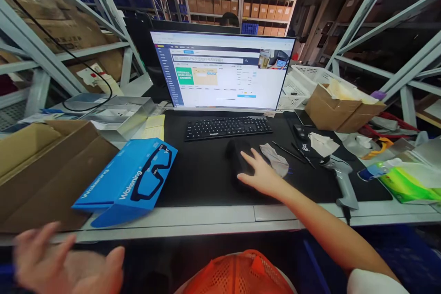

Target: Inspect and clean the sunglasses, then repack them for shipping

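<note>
Resting on the black item [235, 150] mid-table, the right hand [257, 172] has its fingers spread apart; no firm grip shows. Left hand [69, 257] is blurred at near left, fingers apart, nothing visible in it. Done, judging by the layout: black item out on the mat [200, 170], blue box [126, 179] to its left with a near flap loose. Not done: box doesn't look fully shut, black item is outside it; can't tell if the box holds anything. Scanner [342, 183] lies untouched at right. Grey cloth [275, 158] just beyond the right wrist. Keyboard [229, 127] and lit monitor [220, 87] on the far side, text too small to read. Carton [51, 174] at far left of the table.
</note>
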Available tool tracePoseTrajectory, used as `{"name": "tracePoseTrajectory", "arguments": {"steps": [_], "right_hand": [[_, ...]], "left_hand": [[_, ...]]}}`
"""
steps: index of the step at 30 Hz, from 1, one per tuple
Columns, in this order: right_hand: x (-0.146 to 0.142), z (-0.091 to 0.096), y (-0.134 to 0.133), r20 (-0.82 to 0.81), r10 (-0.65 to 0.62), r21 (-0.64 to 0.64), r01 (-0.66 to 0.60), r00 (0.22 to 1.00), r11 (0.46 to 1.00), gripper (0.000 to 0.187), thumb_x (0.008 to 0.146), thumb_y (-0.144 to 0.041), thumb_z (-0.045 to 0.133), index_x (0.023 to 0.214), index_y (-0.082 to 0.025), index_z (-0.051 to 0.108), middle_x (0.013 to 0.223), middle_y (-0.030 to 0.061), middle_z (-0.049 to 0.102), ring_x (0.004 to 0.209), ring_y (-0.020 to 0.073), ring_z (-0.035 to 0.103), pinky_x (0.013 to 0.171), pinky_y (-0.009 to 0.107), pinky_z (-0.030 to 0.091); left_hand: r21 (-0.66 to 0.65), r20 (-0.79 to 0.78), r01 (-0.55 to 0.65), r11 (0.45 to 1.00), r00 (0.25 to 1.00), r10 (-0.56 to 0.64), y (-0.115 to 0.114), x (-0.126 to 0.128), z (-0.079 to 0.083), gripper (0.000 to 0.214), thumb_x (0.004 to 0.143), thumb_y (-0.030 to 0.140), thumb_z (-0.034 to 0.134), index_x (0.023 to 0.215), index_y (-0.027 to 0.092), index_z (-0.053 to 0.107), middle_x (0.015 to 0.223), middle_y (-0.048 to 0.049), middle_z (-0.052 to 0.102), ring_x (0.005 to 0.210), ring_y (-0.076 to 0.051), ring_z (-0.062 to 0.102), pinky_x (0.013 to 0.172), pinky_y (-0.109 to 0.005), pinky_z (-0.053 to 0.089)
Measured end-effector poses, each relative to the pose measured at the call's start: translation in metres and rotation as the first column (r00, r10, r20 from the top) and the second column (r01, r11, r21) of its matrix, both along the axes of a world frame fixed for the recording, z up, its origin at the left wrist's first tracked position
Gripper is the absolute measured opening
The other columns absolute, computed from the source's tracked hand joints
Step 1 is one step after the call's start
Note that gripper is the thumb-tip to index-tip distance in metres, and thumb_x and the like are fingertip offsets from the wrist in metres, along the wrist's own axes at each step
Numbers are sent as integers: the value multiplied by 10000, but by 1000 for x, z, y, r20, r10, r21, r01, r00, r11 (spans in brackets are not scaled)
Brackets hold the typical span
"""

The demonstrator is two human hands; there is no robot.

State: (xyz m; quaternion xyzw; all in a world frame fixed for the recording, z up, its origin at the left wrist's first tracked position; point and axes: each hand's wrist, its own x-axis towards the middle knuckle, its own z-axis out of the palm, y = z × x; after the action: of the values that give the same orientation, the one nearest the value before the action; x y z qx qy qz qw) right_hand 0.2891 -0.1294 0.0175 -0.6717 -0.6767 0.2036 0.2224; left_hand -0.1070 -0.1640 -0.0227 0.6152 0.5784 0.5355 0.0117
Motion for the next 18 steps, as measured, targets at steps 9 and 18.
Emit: {"name": "tracePoseTrajectory", "arguments": {"steps": [9,18], "right_hand": [[7,16,-2,153,524,113,-542,838,833,859,683,-45,588,1496,-290,458,1653,84,255,1507,292,266,1207,569,223],[44,-33,-29,35,71,-11,-70,997,997,790,800,-272,711,1513,-120,407,1565,207,400,1489,347,310,1211,556,274]], "left_hand": [[-432,142,625,650,759,-635,114,150,38,454,887,429,555,1288,220,601,1481,-98,525,1421,-284,433,1209,-466,318],[-662,227,615,429,709,-667,140,145,10,764,906,629,476,1534,204,379,1477,-138,545,1354,-304,526,1146,-437,388]]}}
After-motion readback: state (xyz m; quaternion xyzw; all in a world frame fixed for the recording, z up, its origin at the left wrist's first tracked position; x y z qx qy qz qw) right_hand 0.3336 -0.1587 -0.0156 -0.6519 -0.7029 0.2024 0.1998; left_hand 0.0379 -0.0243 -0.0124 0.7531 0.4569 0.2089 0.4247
